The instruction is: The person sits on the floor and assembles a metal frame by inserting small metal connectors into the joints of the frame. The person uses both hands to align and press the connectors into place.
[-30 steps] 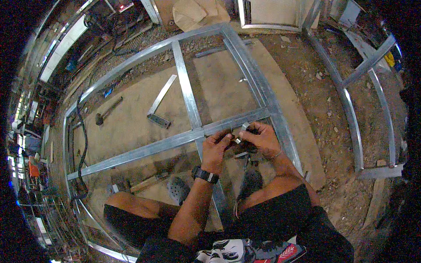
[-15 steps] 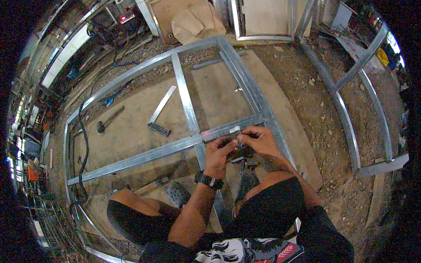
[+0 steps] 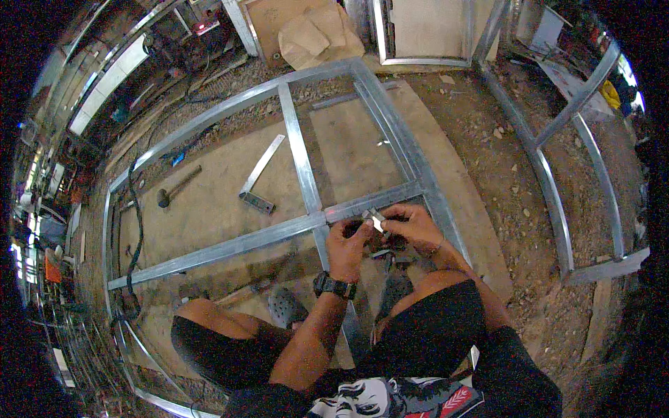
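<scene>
Silvery metal, one small shiny piece, exact shape too small to tell: located between the two hands, just above the crossbar at the near right part of the frame.

Right hand, bare: thumb and fingers pinched on the piece from its right side.

Left hand, bare, black wristwatch on the wrist: thumb and fingers curled together at the piece's left side; whether they grip it, cannot tell.

Grey metal rectangular frame, of straight tubes: lying flat, divided by a long silvery crossbar that meets a second bar just left of the hands.

Tan flat sheet, worn and stained: beneath the frame.

L-shaped square, pale blade, dark stock: on the sheet, inside the frame.

Dark-headed hammer: left of the square.

Black cable: draped across the frame's left end.
</scene>
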### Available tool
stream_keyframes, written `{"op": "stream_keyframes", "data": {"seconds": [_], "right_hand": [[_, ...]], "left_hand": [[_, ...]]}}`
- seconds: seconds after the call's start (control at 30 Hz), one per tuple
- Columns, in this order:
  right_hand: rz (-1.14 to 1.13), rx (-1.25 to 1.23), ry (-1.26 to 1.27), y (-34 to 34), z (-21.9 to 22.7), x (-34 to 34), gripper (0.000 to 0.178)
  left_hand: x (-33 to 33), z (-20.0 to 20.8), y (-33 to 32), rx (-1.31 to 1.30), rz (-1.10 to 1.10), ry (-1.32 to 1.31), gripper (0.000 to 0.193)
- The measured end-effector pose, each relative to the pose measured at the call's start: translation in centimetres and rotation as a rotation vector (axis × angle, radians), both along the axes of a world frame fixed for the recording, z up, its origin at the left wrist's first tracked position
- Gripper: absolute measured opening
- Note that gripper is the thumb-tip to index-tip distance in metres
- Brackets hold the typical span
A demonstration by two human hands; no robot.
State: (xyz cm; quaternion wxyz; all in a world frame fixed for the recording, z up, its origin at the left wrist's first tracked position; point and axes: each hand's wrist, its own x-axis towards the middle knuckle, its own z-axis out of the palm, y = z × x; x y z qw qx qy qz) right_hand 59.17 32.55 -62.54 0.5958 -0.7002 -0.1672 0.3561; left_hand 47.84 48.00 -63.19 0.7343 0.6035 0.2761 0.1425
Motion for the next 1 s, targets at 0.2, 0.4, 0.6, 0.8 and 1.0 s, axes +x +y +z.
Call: {"op": "stream_keyframes", "data": {"seconds": [0.2, 0.4, 0.6, 0.8, 1.0], "right_hand": [[0.154, 0.023, -0.034, 0.2, -2.1, 0.4, 0.027], [-0.017, 0.121, 0.305, 0.9, -4.7, 0.4, 0.033], [-0.106, 0.113, 0.492, 1.6, -9.1, -0.6, 0.03], [-0.166, 0.118, 0.225, 1.5, -13.7, 0.4, 0.036], [-0.196, 0.167, 0.348, 2.9, -16.2, 0.5, 0.036]], "left_hand": [[-0.2, -1.8, 3.0, 0.338, -0.267, -0.023, 0.039], [-0.6, -6.2, 3.8, 0.299, -0.191, 0.024, 0.038], [-1.7, -9.4, 4.3, 0.394, -0.103, 0.147, 0.035], [-2.8, -10.3, 4.8, 0.553, -0.077, 0.251, 0.033], [-3.3, -11.6, 6.0, 0.521, -0.014, 0.234, 0.031]]}}
